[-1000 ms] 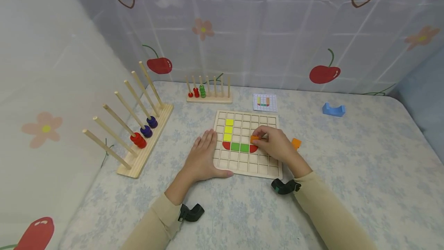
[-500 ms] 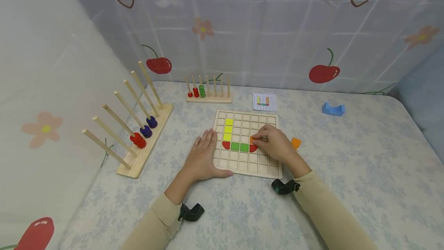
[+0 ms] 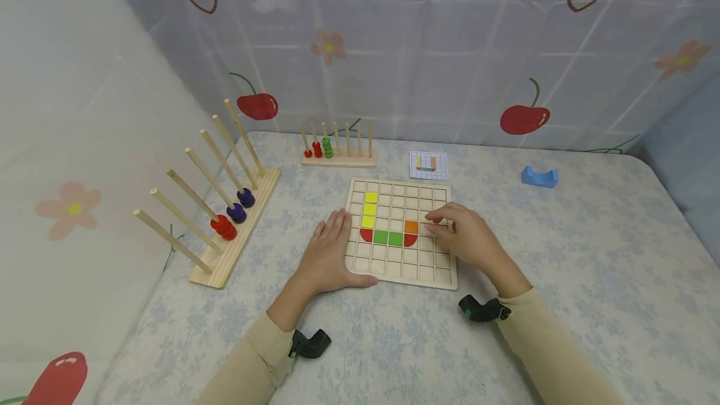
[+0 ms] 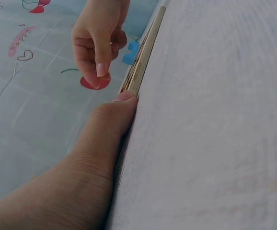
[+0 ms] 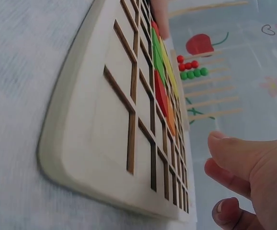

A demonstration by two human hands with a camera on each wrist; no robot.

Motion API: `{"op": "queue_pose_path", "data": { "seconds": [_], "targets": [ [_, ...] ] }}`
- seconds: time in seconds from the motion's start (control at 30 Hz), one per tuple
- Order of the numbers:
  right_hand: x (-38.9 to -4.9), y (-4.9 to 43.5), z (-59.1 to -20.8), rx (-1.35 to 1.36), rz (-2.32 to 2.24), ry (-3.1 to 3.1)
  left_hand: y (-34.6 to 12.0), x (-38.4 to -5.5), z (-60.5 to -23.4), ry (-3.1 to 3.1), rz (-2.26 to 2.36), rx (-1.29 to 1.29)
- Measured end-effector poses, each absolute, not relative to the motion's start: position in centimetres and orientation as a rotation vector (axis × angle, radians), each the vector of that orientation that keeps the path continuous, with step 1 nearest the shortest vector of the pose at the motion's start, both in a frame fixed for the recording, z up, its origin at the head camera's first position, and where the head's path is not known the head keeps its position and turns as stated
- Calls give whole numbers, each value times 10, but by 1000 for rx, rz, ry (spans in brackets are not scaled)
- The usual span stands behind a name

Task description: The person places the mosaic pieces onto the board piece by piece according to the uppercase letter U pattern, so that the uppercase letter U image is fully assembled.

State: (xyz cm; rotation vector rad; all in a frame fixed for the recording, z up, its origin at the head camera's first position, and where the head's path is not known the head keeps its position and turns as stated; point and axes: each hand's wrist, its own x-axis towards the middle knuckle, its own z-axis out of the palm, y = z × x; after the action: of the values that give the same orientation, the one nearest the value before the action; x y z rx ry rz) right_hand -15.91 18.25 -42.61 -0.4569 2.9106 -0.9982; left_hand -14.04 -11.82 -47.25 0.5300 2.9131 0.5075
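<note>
A wooden grid board (image 3: 388,267) lies on the table. In its cells sit several yellow squares (image 3: 369,209), two green squares (image 3: 388,238), two red rounded corner pieces (image 3: 410,240) and one orange square (image 3: 411,227), which stands above the right red piece. My left hand (image 3: 329,261) rests with straight fingers along the board's left edge, its thumb at the near edge. Over the board's right columns hovers my right hand (image 3: 469,236), fingers relaxed and apart. The right wrist view shows nothing between that hand's thumb (image 5: 225,148) and fingers.
Left stands a large peg rack (image 3: 242,242) with red and dark blue rings. Behind the board are a smaller peg rack (image 3: 339,161) with red and green beads and a pattern card (image 3: 429,166). A blue curved block (image 3: 539,177) lies at the back right.
My right hand has let go of the orange square, leaving it in the board, and moved right. It now covers where another orange piece lay on the table. The left hand has stayed put.
</note>
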Motion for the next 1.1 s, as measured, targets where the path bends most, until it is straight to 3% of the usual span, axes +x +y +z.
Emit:
{"op": "queue_pose_path", "data": {
  "seconds": [0.53, 1.1],
  "targets": [
    [-141, 238, -426, -363, -864, 3034, -119, -141, -476, 2921, 532, 532],
    [-134, 249, -436, -339, -779, 3031, -119, -141, -477, 2934, 541, 551]
  ]
}}
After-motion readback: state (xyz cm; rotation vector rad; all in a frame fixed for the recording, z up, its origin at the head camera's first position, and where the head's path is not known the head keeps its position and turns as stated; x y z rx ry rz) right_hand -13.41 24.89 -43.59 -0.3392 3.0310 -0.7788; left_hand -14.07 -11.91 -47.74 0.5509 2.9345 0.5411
